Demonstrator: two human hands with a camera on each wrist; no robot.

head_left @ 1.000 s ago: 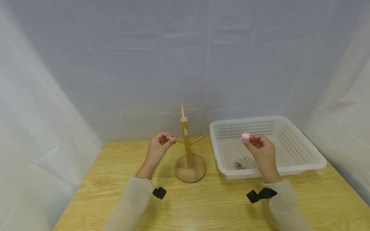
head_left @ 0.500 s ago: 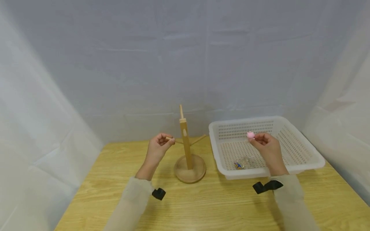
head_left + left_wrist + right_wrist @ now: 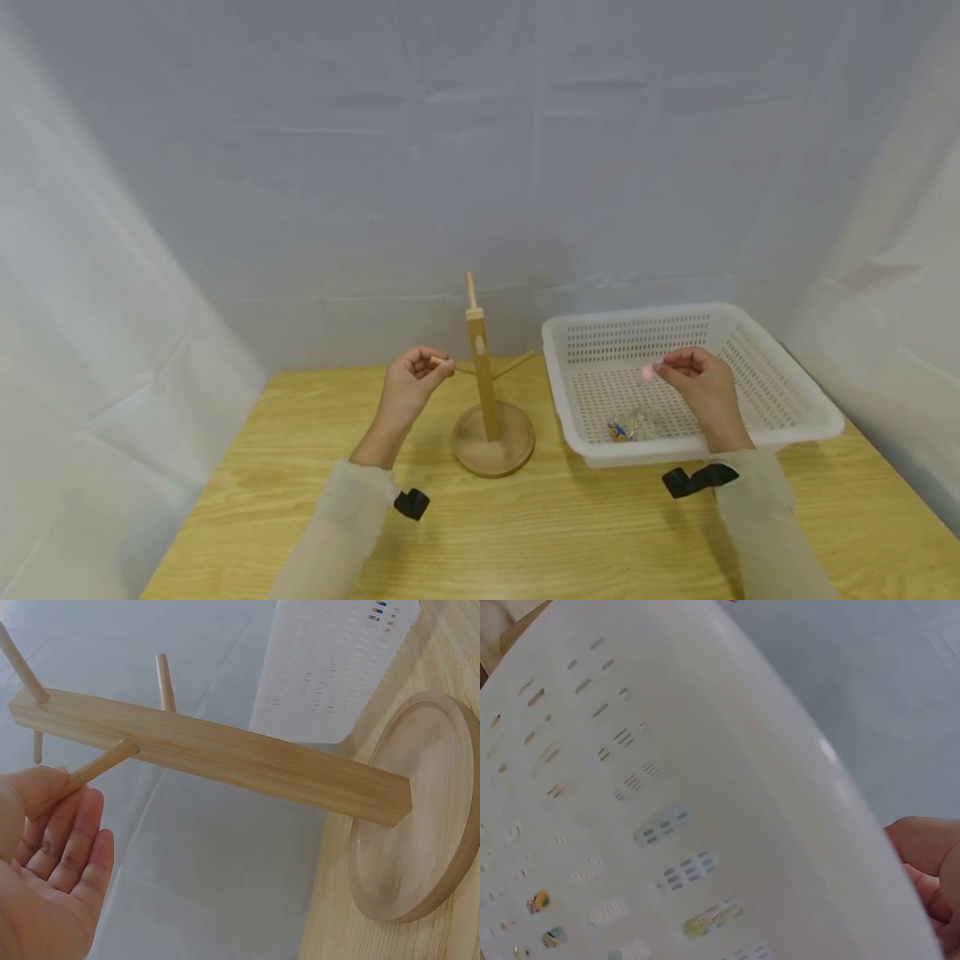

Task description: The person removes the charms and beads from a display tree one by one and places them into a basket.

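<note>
With thumb and fingers, my left hand (image 3: 411,379) pinches the end of a peg (image 3: 101,769) on the wooden peg stand (image 3: 484,375). The stand is upright, with a square post, several slanted pegs and a round base (image 3: 442,817). My right hand (image 3: 701,387) is over the white basket (image 3: 600,450), fingertips together at a small pink charm (image 3: 647,374). The charm is blurred and sits just below the fingertips. In the right wrist view the basket wall hides most of the right hand (image 3: 930,855), and the charm is out of sight.
Inside the basket, near its front wall, lie a blue and yellow trinket (image 3: 618,431) and clear pieces with a metal ring. The basket stands right of the stand on the wooden table (image 3: 510,533). Pale sheeting (image 3: 375,167) hangs behind and at both sides.
My right hand has moved right, farther over the basket, and the pink charm has dropped lower relative to the fingertips. My left hand still holds the peg in the same place.
</note>
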